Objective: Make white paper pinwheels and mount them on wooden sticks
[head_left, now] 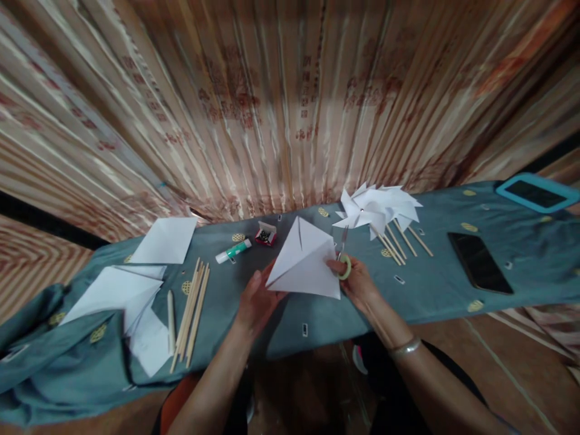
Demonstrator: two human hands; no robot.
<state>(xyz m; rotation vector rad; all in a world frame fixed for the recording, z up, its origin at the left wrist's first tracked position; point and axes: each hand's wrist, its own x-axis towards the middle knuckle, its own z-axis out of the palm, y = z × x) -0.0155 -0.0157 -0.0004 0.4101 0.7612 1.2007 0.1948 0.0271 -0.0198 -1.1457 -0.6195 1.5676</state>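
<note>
A square of white paper point(308, 260) is held up above the cloth, with a cut line running in from its top corner. My left hand point(257, 302) grips its left corner, the fingers partly hidden under the sheet. At the right edge, my right hand point(356, 278) has its thumb on the paper and also holds a pair of scissors point(344, 266) with pale green handles, blades pointing up and away. Behind the paper lie a small open box of dark pins point(265, 234) and a green and white glue stick point(233, 251).
Finished paper pinwheels point(380, 208) on sticks lie at the back right. A black phone point(480, 263) and a blue-framed tablet point(537, 192) are further right. Wooden sticks point(193, 314), a pale pencil-like rod point(171, 323) and white sheets point(113, 293) lie left. A curtain point(290, 121) hangs behind.
</note>
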